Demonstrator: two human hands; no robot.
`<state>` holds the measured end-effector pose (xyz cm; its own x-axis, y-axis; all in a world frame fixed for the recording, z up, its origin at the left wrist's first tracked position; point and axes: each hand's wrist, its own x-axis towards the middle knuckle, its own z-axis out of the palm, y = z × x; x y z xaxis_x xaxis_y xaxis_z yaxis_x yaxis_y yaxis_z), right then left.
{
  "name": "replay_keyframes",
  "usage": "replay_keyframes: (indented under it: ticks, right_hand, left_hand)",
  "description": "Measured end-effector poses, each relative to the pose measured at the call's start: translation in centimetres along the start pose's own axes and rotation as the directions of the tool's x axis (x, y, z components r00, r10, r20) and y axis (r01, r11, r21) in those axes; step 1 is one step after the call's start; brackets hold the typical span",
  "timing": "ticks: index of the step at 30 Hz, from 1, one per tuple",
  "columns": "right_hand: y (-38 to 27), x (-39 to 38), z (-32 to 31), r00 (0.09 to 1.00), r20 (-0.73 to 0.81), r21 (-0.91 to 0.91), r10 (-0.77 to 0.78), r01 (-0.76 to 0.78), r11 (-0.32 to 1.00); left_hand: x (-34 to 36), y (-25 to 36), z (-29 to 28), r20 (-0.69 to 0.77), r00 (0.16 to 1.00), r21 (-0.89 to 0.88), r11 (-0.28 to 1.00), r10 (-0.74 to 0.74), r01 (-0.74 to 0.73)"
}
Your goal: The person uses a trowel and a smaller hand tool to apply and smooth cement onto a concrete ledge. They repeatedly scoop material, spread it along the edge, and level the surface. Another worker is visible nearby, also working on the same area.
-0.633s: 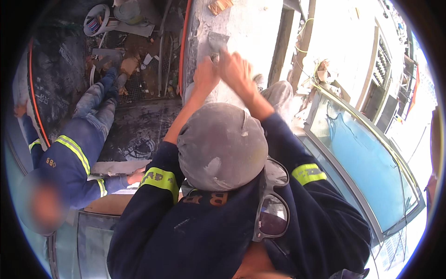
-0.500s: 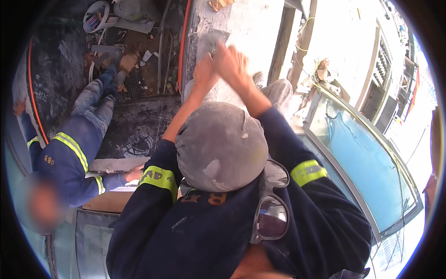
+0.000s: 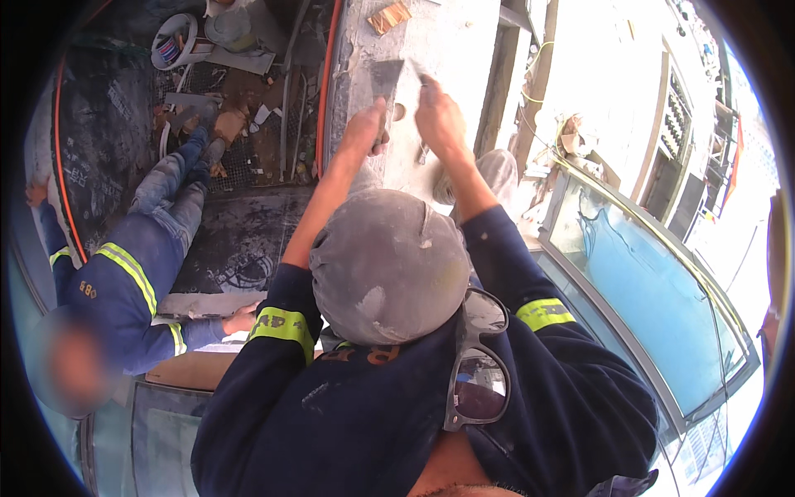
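Observation:
My left hand [image 3: 364, 129] is closed around a handle. A broad, dark flat blade [image 3: 387, 74] lies just beyond it, looking like a putty knife. My right hand [image 3: 440, 121] grips a smaller flat-bladed scraper [image 3: 416, 68], its tip close to the edge of the broad blade. The hands are apart, over a pale, dusty ledge [image 3: 356, 37]. Between them is a small round brown spot [image 3: 399, 111] on the ledge; whether it is a hole or an object I cannot tell. A dusty, rounded grey cloth form [image 3: 391, 265] sits between my forearms.
Left of the ledge runs an orange cable [image 3: 330, 91]. Beyond it are rubble and a white bucket [image 3: 189, 43]. A co-worker in navy [image 3: 141, 257] is at the left. Glass panels [image 3: 646, 282] stand at the right. A wood scrap [image 3: 389, 16] lies on the ledge.
My hands were together and the right one blurred; now they are apart. The right hand has moved right, and its scraper shows. The broad blade has hardly shifted.

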<state>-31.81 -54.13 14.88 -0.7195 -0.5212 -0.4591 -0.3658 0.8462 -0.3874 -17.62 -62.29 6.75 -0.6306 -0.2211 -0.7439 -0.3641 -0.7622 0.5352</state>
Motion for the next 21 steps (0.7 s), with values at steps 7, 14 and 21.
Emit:
replay_keyframes:
  ticks: [7,14,21]
  right_hand:
    - [-1.0,-2.2,-0.1,0.968,0.117,-0.117,-0.222,0.235,0.965]
    - [-3.2,-1.9,3.1,0.962,0.267,-0.310,-0.059,0.144,0.940]
    - [-2.7,-2.7,2.7,0.969,0.214,-0.166,-0.125,0.162,0.973]
  left_hand:
    - [-0.4,1.6,-0.4,0.110,0.989,-0.305,0.944,-0.096,0.126]
    - [-0.7,1.8,-0.3,-0.348,0.897,0.820,0.553,0.271,0.151]
    - [0.1,1.2,0.4,-0.311,0.915,0.757,0.649,0.255,0.077]
